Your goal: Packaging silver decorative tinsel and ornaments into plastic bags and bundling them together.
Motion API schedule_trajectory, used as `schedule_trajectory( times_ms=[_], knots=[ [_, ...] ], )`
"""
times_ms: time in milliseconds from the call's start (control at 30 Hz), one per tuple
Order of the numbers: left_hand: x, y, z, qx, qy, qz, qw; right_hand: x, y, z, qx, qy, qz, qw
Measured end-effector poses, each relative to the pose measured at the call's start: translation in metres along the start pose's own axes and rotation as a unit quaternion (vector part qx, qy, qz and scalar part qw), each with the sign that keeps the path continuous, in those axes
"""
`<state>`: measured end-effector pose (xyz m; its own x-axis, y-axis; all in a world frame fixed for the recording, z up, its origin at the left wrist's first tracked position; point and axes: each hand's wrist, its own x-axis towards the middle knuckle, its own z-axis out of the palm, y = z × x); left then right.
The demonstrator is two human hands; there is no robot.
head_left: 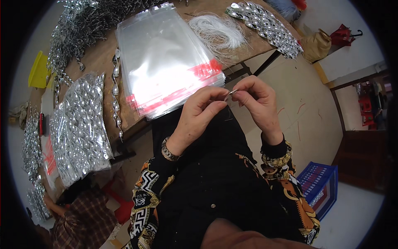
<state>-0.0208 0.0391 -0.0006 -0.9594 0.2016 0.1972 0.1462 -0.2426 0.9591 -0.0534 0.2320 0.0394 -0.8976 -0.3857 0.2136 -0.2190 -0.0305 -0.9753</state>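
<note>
My left hand (195, 120) and my right hand (259, 106) meet in front of my lap, just off the table's near edge. Both are closed in a pinch, thumb against forefinger. Between the fingertips is a small, thin silvery piece (233, 91), mostly covered, so its kind does not show. Nearest to the hands lies a stack of clear plastic bags (157, 50) with red-edged ends. A bundle of white strings (217, 33) rests beyond it. To the left of the bags a single twisted silver ornament (115, 89) lies lengthwise on the table.
A clear bag packed with silver ornaments (81, 128) sits at left; a heap of silver strands (83, 29) lies behind. More silver ornaments (269, 27) overhang the far right edge. A yellow container (38, 70), a blue basket (317, 184) and a person in a plaid shirt (85, 218) are around.
</note>
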Motion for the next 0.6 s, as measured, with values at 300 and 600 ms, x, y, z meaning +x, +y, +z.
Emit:
schedule_trajectory(
  times_ms=[300, 600],
  knots=[
    [0.0005, -0.0044, 0.0008, -0.023, 0.019, -0.007, 1.000, -0.0052, 0.0040, 0.0046, -0.014, 0.048, -0.018, 0.999],
    [-0.0010, -0.0033, 0.0033, -0.036, 0.025, -0.012, 0.999, -0.0088, -0.0022, 0.0080, -0.119, 0.048, -0.062, 0.990]
  ],
)
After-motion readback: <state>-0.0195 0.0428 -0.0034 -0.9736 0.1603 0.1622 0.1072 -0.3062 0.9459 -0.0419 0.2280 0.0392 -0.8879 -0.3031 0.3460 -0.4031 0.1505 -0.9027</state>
